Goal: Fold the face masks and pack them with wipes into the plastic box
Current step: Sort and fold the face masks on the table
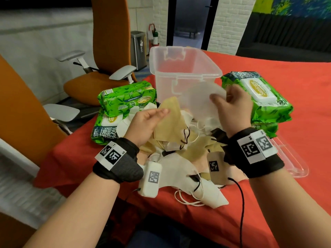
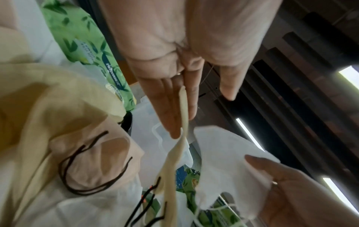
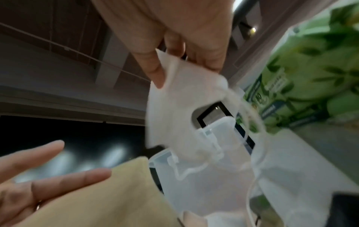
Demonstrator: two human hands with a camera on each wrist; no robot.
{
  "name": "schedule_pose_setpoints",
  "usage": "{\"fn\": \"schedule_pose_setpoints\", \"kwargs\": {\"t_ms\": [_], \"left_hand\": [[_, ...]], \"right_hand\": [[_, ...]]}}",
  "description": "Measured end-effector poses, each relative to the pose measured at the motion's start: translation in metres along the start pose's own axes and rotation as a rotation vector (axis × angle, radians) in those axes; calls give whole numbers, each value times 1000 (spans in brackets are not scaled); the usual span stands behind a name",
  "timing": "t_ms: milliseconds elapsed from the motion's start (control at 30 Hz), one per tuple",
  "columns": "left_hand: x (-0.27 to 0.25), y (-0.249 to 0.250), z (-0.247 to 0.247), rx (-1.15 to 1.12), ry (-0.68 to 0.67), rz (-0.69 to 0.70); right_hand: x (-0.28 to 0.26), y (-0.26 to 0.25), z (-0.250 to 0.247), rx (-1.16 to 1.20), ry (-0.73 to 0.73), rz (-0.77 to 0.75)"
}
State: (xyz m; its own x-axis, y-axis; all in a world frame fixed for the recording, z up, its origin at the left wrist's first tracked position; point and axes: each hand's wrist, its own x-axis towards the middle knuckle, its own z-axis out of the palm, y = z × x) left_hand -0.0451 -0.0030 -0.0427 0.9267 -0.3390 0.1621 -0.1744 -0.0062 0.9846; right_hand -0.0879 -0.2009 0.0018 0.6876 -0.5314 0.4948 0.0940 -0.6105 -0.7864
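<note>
Wipes packs [image 1: 127, 99] flanking plastic box [image 1: 184, 76]

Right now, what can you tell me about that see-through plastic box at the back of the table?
The plastic box is clear, frosted-looking plastic, rectangular with rounded corners, a thick rim and moulded latch tabs at each end. It stands upright and lidless on the red tablecloth, behind the pile of masks, between the green wipe packs. It looks empty. The right hand holds a white mask before it.
</note>
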Motion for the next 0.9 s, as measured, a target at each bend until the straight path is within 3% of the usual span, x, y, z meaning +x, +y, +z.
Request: {"fn": "schedule_pose_setpoints", "kwargs": {"t_ms": [67, 100, 200, 267, 433, 500, 733, 900], "left_hand": [[-2, 3, 1, -105, 17, -78], [-2, 3, 2, -150, 22, -101], [-1, 3, 9, -220, 45, -82], [1, 0, 9, -173, 37, -36], [0, -2, -3, -57, -2, 66], [-4, 4, -2, -57, -32, 88], [-8, 11, 0, 16, -62, 181], [-11, 12, -2, 85, -77, 249]], "right_hand": [[-7, -9, 0, 16, 27, -145], [-14, -13, 4, 3, -86, -232], [-40, -21, 21, -64, -601, -373], [-46, -21, 27, -48, -706, -370], [-26, -11, 25, 53, -438, -191], [-23, -9, 26, 72, -468, -148], [-25, -10, 25, 187, -366, -150], [-17, -13, 13, 137, -503, -182]]}}
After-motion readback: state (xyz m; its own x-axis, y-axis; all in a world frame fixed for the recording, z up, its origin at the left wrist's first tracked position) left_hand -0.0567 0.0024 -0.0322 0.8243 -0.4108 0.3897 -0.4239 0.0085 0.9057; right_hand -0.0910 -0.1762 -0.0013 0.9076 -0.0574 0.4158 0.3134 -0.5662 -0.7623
